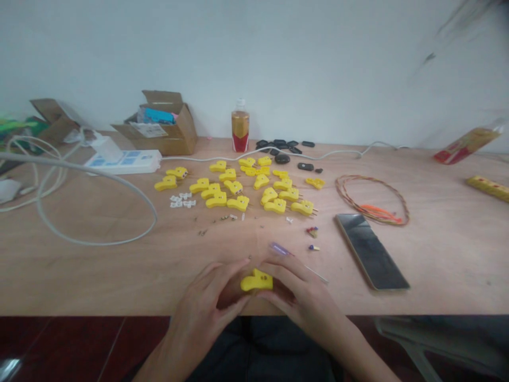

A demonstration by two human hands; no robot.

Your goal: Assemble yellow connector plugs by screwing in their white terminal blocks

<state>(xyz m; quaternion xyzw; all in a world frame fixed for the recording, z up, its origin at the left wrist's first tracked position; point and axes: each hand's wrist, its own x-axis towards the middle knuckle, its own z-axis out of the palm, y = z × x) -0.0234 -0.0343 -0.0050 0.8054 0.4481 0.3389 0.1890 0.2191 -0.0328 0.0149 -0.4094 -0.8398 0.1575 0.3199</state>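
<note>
At the table's front edge, a yellow plug (257, 280) sits between my two hands, its rounded end pointing left. My right hand (304, 286) grips it at its right end, thumb below and fingers above. My left hand (210, 294) curls around its left side, with thumb and fingertips close against it. Just beyond my right hand lies a screwdriver (280, 249) with a clear purple handle; its metal shaft shows to the right of the knuckles. Several similar yellow plugs (217, 199), many with metal pins, are spread over the middle of the table.
White plastic pieces (183, 200) and tiny metal parts (225, 217) lie before the plugs. On the right are a phone (371, 252) and a coiled wire (401, 199). Behind stand a bottle (240, 127), black parts (280, 144) and a cardboard box (185, 130); a power strip (139, 161) is left.
</note>
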